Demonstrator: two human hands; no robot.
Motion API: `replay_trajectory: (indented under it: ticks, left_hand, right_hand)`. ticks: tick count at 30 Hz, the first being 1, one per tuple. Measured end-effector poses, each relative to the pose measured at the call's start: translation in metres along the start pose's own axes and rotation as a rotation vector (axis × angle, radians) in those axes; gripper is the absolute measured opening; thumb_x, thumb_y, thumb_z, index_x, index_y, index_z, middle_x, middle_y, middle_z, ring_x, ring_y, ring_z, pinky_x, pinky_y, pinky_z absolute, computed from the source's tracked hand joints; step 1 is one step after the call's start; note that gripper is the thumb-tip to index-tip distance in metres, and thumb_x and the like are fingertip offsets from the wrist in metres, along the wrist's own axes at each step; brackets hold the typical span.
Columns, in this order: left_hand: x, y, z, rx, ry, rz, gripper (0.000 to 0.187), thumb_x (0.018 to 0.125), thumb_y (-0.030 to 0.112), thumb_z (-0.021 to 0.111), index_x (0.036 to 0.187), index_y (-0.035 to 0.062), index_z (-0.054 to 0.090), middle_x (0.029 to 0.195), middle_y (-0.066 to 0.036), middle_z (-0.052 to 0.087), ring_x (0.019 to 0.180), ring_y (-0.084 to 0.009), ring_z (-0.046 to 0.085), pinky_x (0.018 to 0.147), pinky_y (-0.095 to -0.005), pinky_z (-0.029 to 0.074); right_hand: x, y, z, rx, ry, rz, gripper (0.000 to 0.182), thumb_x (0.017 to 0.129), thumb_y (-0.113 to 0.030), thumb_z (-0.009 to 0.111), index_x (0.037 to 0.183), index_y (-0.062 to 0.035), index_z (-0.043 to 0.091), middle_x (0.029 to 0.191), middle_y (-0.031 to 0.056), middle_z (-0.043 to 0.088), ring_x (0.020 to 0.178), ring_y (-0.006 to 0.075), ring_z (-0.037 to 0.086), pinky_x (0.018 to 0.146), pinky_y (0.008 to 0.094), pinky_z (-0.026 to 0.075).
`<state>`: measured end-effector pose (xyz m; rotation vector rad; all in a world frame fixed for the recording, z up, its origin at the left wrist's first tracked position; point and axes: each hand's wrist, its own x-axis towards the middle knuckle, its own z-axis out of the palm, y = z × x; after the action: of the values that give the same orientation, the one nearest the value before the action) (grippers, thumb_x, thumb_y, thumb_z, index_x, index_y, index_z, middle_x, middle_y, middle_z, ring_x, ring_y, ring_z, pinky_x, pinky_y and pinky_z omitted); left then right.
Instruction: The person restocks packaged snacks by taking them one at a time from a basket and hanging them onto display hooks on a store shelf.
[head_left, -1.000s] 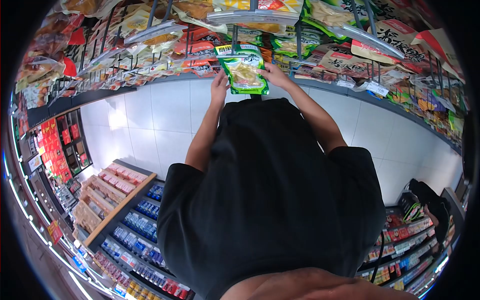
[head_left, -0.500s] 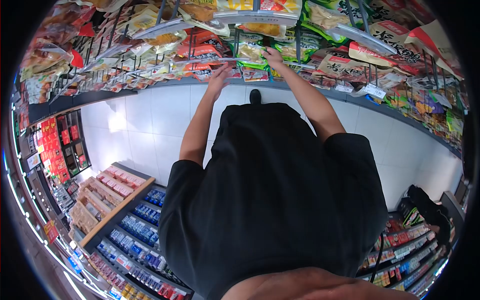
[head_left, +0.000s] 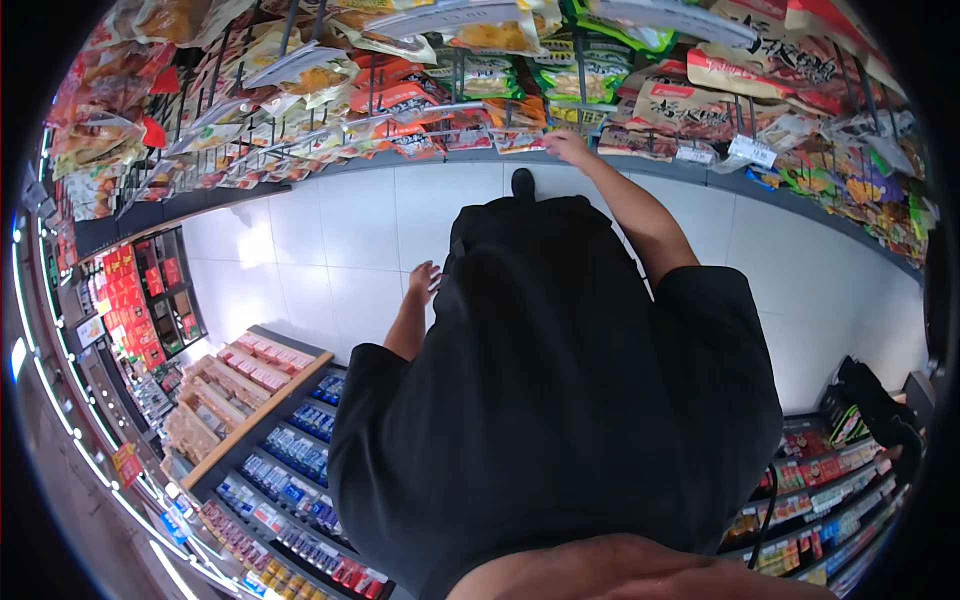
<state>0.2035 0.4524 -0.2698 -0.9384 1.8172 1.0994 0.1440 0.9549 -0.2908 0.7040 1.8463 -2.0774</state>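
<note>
Parting From the Green Packet [head_left: 475, 75]

We find the right fingers [head_left: 553, 138] bent toward the packets along the bottom of the rack; whether they pinch or touch anything is too small to tell. The left fingers [head_left: 428, 268] are loosely spread, and we see nothing between them.

The right hand [head_left: 574, 148] is just beside an orange packet [head_left: 518, 113] in the lower row. The left hand [head_left: 424, 282] hangs well apart from it, low beside the black shirt [head_left: 580, 390] and over the tiled floor [head_left: 680, 210].

What changes is plain to us: a second ago both hands held a green packet out in front of the rack, and half a second ago the right was up among the green ones. Now neither holds it. We judge that it is back on the rack, most likely the left of two green packets hanging side by side, though we cannot be certain which. That leaves the left hand free.

Farther out, we see tan packets [head_left: 680, 110] to the right and a white price tag [head_left: 752, 151] on the rack's front edge. One dark shoe [head_left: 523, 184] shows below the rack.
</note>
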Motion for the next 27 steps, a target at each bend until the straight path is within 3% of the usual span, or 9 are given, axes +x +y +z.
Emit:
replay_trajectory:
  ticks: [5, 7, 9, 14, 15, 18, 21, 23, 27]
  left_hand:
    - [-0.055, -0.008, 0.017, 0.256, -0.007, 0.1, 0.034, 0.092, 0.032, 0.049, 0.122, 0.0179, 0.055, 0.115, -0.002, 0.06, 0.104, -0.0194, 0.053, 0.082, -0.0421, 0.042]
    - [-0.053, -0.005, 0.019, 0.238, -0.001, 0.067, 0.033, 0.092, 0.032, 0.049, 0.121, 0.017, 0.056, 0.113, -0.001, 0.061, 0.1, -0.0182, 0.055, 0.081, -0.0402, 0.042]
    - [-0.031, -0.009, 0.012, 0.375, -0.216, 0.456, 0.033, 0.094, 0.031, 0.047, 0.121, 0.0137, 0.056, 0.109, -0.002, 0.063, 0.094, -0.0163, 0.058, 0.076, -0.036, 0.044]
    - [-0.055, 0.058, 0.029, 0.48, -0.178, 0.311, 0.035, 0.095, 0.03, 0.046, 0.123, 0.0108, 0.054, 0.108, -0.005, 0.064, 0.094, -0.0162, 0.061, 0.076, -0.0332, 0.044]
    - [-0.06, 0.072, 0.033, 0.519, -0.162, 0.3, 0.035, 0.095, 0.031, 0.046, 0.123, 0.0105, 0.054, 0.11, -0.006, 0.064, 0.097, -0.0166, 0.06, 0.077, -0.0337, 0.045]
    - [-0.045, 0.102, 0.036, 0.595, -0.228, 0.359, 0.036, 0.095, 0.033, 0.047, 0.124, 0.0126, 0.052, 0.114, -0.005, 0.062, 0.099, -0.0177, 0.06, 0.082, -0.0364, 0.044]
    - [-0.035, 0.122, 0.045, 0.687, -0.283, 0.392, 0.037, 0.095, 0.036, 0.047, 0.125, 0.0144, 0.051, 0.118, -0.004, 0.06, 0.104, -0.0188, 0.058, 0.088, -0.0399, 0.042]
    - [-0.032, 0.132, 0.05, 0.697, -0.309, 0.499, 0.037, 0.094, 0.034, 0.048, 0.122, 0.0117, 0.054, 0.111, -0.004, 0.063, 0.096, -0.0166, 0.06, 0.077, -0.0339, 0.045]
    - [-0.024, 0.137, 0.048, 0.759, -0.456, 0.552, 0.036, 0.095, 0.031, 0.045, 0.125, 0.0127, 0.051, 0.118, -0.004, 0.06, 0.104, -0.0182, 0.058, 0.088, -0.0386, 0.043]
  right_hand:
    - [-0.037, 0.148, -0.06, -0.199, 0.089, 0.312, 0.019, 0.083, -0.023, 0.058, 0.097, -0.0118, 0.065, 0.086, 0.0008, 0.065, 0.069, 0.0097, 0.058, 0.053, 0.024, 0.041]
    - [-0.085, 0.183, -0.074, -0.063, 0.191, 0.431, 0.019, 0.082, -0.025, 0.059, 0.095, -0.0123, 0.064, 0.084, 0.0012, 0.064, 0.07, 0.0118, 0.058, 0.055, 0.0283, 0.042]
    - [-0.121, 0.234, -0.087, 0.103, 0.21, 0.532, 0.019, 0.083, -0.024, 0.059, 0.096, -0.0118, 0.063, 0.085, 0.0028, 0.064, 0.072, 0.0148, 0.059, 0.059, 0.034, 0.043]
    - [-0.223, 0.288, -0.092, 0.302, 0.396, 0.748, 0.02, 0.083, -0.022, 0.059, 0.099, -0.0112, 0.062, 0.091, 0.0037, 0.064, 0.081, 0.0181, 0.06, 0.071, 0.0375, 0.045]
    - [-0.236, 0.322, -0.094, 0.329, 0.42, 0.744, 0.02, 0.083, -0.022, 0.059, 0.099, -0.0112, 0.062, 0.091, 0.0037, 0.064, 0.081, 0.0181, 0.06, 0.071, 0.0375, 0.045]
    - [-0.266, 0.4, -0.085, -0.041, 0.282, 0.203, 0.025, 0.082, -0.02, 0.06, 0.105, -0.0109, 0.061, 0.097, 0.0055, 0.063, 0.087, 0.0184, 0.06, 0.076, 0.038, 0.046]
    - [-0.29, 0.349, -0.045, 0.391, 0.407, 0.582, 0.029, 0.083, -0.018, 0.058, 0.111, -0.0094, 0.06, 0.103, 0.0035, 0.061, 0.089, 0.0172, 0.06, 0.071, 0.0361, 0.047]
    - [-0.291, 0.336, -0.013, 0.484, 0.474, 0.478, 0.025, 0.085, -0.019, 0.055, 0.108, -0.0091, 0.06, 0.097, 0.0024, 0.062, 0.082, 0.0157, 0.06, 0.065, 0.0327, 0.047]
    - [-0.271, 0.33, 0.058, 0.475, 0.73, 0.299, 0.022, 0.087, -0.024, 0.056, 0.096, -0.0057, 0.065, 0.081, 0.0046, 0.064, 0.071, 0.0138, 0.059, 0.06, 0.0275, 0.046]
